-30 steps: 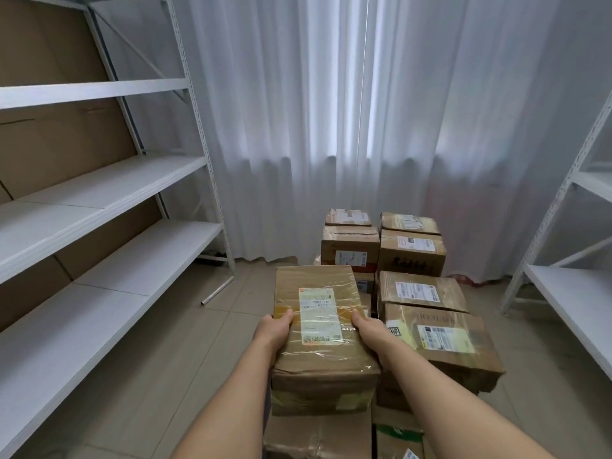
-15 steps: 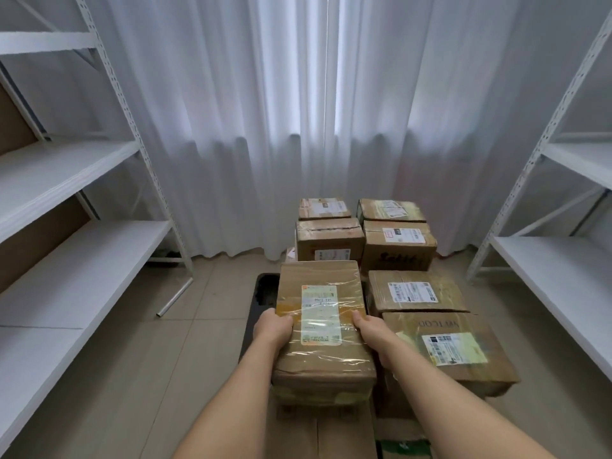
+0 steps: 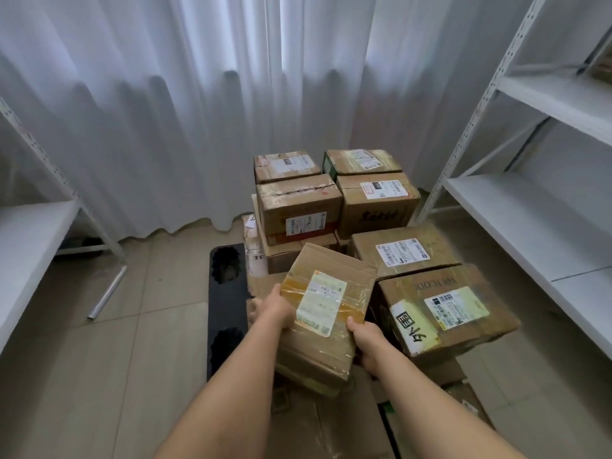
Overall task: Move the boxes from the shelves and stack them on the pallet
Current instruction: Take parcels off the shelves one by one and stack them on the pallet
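Over the last second the taped cardboard box (image 3: 326, 313) has gone from level and square in front of the person to turned, its far end swung to the right and tipped, while the view has dropped closer over the stack. The left hand (image 3: 273, 308) grips the box's left edge with fingers curled under it; the right hand (image 3: 366, 339) has slid back to the near right corner and clasps it, fingers wrapped below. The box hangs low over the near left part of the pallet (image 3: 227, 309), above flat cartons already lying there, just beside the large carton with the handwritten label (image 3: 443, 313) to its right and in front of the carton stack by the curtain (image 3: 298, 207). I judge this as the start of the set-down: the turn looks meant to line the box up with the gap. It is not yet resting, so the placement remains to be finished, and a carton (image 3: 602, 66) shows on the right shelving (image 3: 543, 94), so more fetching seems likely.
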